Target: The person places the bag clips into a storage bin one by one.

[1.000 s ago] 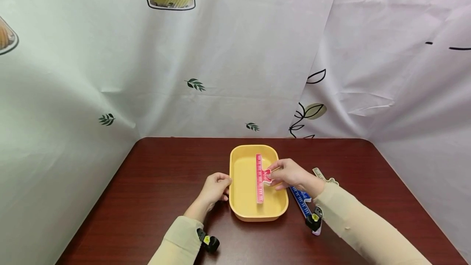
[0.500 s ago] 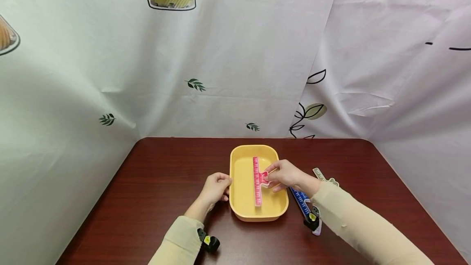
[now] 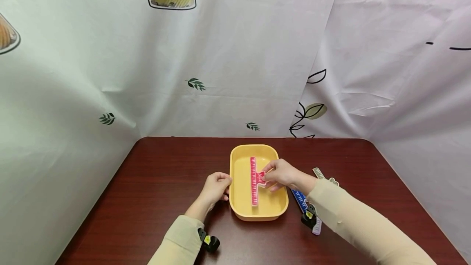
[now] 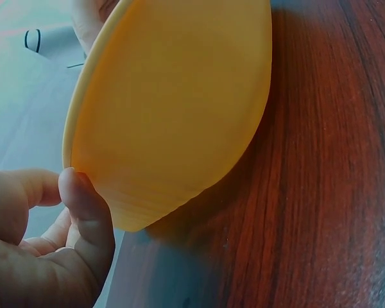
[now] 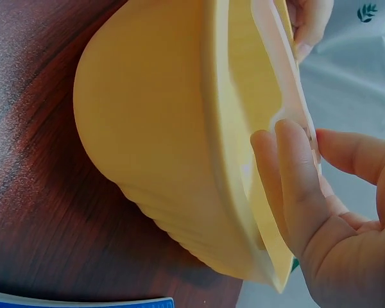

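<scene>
A yellow plastic tub [image 3: 241,207] with a rounded rim stands on the table. My left hand [image 3: 215,187] pinches its left rim; in the left wrist view the thumb lies against the outer wall. Between the fingertips of my right hand [image 3: 283,175] is a pink ruler [image 3: 254,191] with a shaped tab on its right side. The hand grips that tab. Seen from the head, the ruler overlaps the middle of the tub, its long edge running front to back. The right wrist view has the ruler's pale underside [image 5: 276,45] at rim height.
Right of the tub, a blue ruler [image 3: 299,198] lies on the dark red table [image 3: 165,171], partly under the right wrist. A lilac end [image 3: 317,228] sticks out near it, and a beige ruler [image 3: 318,172] lies behind the forearm. Printed white cloth [image 3: 235,52] surrounds the table.
My right hand has carried the pink ruler slightly left and a little toward me over the tub. The left hand stays at the rim, and the tub has not moved.
</scene>
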`<control>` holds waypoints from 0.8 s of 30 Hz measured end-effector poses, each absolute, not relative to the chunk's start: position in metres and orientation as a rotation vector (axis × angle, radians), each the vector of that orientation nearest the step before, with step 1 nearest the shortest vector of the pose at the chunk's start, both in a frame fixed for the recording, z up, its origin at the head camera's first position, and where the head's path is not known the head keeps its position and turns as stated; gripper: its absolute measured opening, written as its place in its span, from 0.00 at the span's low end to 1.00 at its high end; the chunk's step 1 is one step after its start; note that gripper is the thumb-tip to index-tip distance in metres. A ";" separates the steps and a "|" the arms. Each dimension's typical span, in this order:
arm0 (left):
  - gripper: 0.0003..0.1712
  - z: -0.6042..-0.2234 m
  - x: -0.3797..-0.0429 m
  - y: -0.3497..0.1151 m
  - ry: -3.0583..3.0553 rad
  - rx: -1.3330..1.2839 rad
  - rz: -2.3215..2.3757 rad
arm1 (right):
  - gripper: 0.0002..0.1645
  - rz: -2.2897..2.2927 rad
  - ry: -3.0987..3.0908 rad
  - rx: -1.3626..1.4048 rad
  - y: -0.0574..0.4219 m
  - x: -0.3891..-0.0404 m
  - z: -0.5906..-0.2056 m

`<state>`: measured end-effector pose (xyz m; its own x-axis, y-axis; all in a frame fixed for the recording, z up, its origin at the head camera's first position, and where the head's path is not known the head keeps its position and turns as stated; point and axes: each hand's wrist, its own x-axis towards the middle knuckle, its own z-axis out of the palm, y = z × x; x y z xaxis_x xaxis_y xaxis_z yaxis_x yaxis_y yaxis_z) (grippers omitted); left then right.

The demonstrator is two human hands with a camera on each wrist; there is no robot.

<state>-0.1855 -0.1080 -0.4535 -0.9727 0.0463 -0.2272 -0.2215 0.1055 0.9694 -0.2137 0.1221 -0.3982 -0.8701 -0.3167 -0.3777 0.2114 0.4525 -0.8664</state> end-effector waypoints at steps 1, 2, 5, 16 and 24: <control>0.11 -0.454 -0.185 -0.108 2.176 -0.175 1.969 | 0.17 -1.412 2.215 -0.083 0.121 -0.214 -0.398; 0.11 -0.454 -0.185 -0.108 2.176 -0.175 1.970 | 0.17 -1.401 2.220 -0.083 0.120 -0.214 -0.398; 0.11 -0.454 -0.185 -0.108 2.175 -0.173 1.971 | 0.16 -1.380 2.230 -0.058 0.117 -0.215 -0.398; 0.12 -0.456 -0.185 -0.109 2.184 -0.165 1.963 | 0.15 -1.330 2.250 -0.035 0.109 -0.217 -0.400; 0.11 -0.455 -0.185 -0.109 2.176 -0.164 1.968 | 0.13 -1.319 2.254 -0.062 0.104 -0.217 -0.401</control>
<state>-0.1847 -0.1092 -0.4553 -0.9733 0.0535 -0.2233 -0.2168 0.1060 0.9704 -0.2173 0.1041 -0.4014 -0.8620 -0.2931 -0.4135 0.2169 0.5240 -0.8236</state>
